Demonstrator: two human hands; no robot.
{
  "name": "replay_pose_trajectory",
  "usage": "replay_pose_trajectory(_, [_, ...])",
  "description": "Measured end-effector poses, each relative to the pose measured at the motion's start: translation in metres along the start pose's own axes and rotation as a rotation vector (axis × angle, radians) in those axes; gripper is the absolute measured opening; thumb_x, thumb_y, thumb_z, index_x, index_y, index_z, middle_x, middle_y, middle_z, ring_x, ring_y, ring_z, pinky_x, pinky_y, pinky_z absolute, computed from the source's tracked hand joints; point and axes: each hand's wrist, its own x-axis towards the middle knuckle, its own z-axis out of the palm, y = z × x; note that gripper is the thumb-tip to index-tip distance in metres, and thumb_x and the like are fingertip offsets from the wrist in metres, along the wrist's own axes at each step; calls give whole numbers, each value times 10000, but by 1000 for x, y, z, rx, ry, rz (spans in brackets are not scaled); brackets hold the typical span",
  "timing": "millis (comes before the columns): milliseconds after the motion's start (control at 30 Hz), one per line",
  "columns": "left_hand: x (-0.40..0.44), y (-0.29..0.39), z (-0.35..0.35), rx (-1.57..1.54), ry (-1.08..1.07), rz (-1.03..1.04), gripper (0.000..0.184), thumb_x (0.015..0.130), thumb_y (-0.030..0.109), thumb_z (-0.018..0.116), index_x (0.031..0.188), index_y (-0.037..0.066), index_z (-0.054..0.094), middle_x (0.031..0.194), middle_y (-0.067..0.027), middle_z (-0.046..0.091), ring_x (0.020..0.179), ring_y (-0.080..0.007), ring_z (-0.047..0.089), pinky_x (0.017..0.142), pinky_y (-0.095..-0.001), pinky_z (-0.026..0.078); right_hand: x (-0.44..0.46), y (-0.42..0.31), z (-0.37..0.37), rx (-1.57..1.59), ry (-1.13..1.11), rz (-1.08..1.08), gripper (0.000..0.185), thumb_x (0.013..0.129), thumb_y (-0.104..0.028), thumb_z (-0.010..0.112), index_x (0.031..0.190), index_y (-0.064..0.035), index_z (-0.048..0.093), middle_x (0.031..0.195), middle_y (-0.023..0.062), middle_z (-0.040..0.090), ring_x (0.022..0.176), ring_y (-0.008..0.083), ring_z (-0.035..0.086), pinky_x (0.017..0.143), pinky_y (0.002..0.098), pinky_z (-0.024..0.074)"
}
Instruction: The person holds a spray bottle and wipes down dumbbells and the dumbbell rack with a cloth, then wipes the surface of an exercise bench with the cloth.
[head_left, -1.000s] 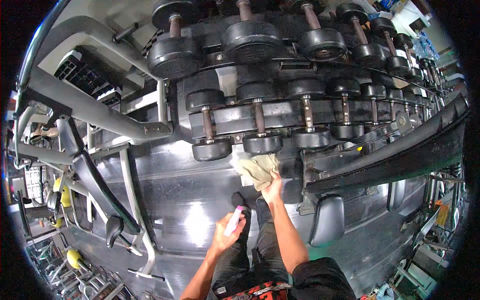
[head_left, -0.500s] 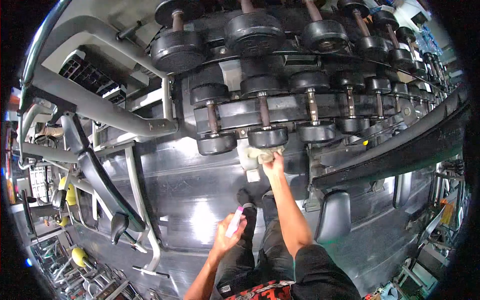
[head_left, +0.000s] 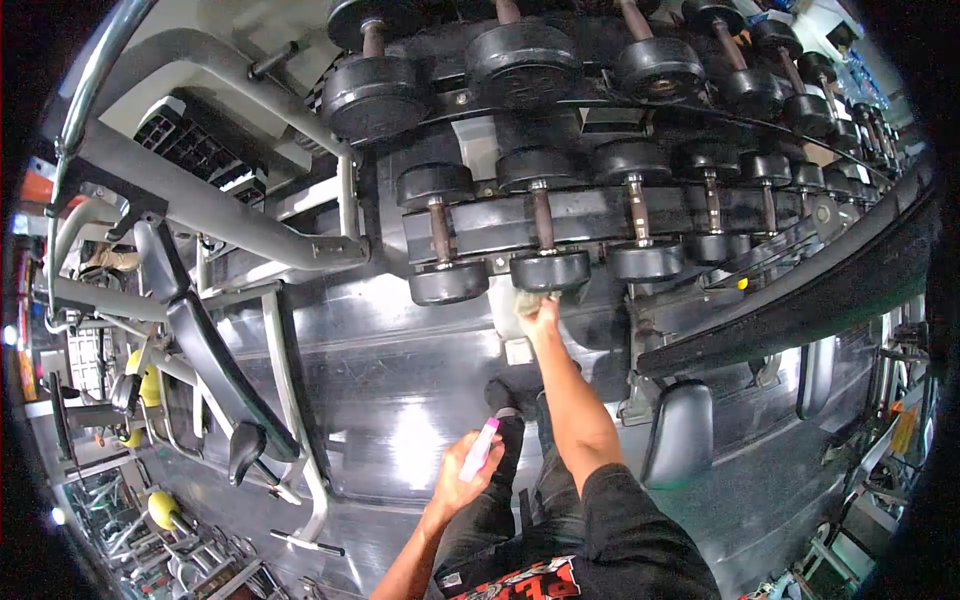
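My right hand (head_left: 543, 319) is closed around a pale cloth (head_left: 525, 303) at the near end of a black dumbbell (head_left: 550, 271) on the lower rack tier. Part of the cloth is hidden behind my fingers and under the dumbbell head. Lower down, above my legs, my left hand (head_left: 456, 484) grips a slim white bottle (head_left: 480, 452) with a pink top, tilted up to the right. Another dumbbell (head_left: 448, 284) lies just left of the one by the cloth, and a further dumbbell (head_left: 647, 262) lies to its right.
Larger dumbbells (head_left: 523, 62) fill the upper tier of the rack (head_left: 490, 228). A grey-framed machine (head_left: 205, 200) with a black padded bench (head_left: 215, 355) stands left. At right are a long black beam (head_left: 780, 300) and a black pad (head_left: 678, 432). Dark flooring (head_left: 390, 380) shows between.
The view has shifted slightly, so the rack sits a little further right. The cloth, spread wider before, now shows less below the dumbbell. My left hand still holds the bottle.
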Motion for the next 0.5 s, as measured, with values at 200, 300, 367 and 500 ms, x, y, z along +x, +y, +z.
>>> replay_pose_trajectory(200, [-12,2,-13,104,-21,-19,130,832,87,648,949,44,611,728,-41,620,610,-92,563,551,-257,465,-58,27,74,154,57,82,296,936,-179,376,1072,19,547,1024,163,637,886,282,648,749,404,566])
replay_pose_trajectory(300, [-14,3,-11,85,-6,30,123,841,75,631,954,36,600,716,-27,610,599,-77,563,544,-245,463,-83,4,69,86,66,94,272,928,-112,348,1045,56,527,1011,177,632,901,294,641,776,417,559])
replay_pose_trajectory(367, [-11,1,-9,30,6,22,122,841,76,633,951,38,599,704,-28,611,602,-73,564,544,-242,462,-109,-13,80,47,81,-4,223,901,-63,368,988,52,538,933,180,633,819,260,648,723,368,559])
replay_pose_trajectory(500, [-5,8,-11,-19,-9,-15,147,821,128,666,943,48,638,749,-81,657,644,-121,604,588,-280,485,-157,-35,101,-120,-60,-121,255,940,-147,393,1108,-16,532,1082,120,621,957,258,626,770,382,552])
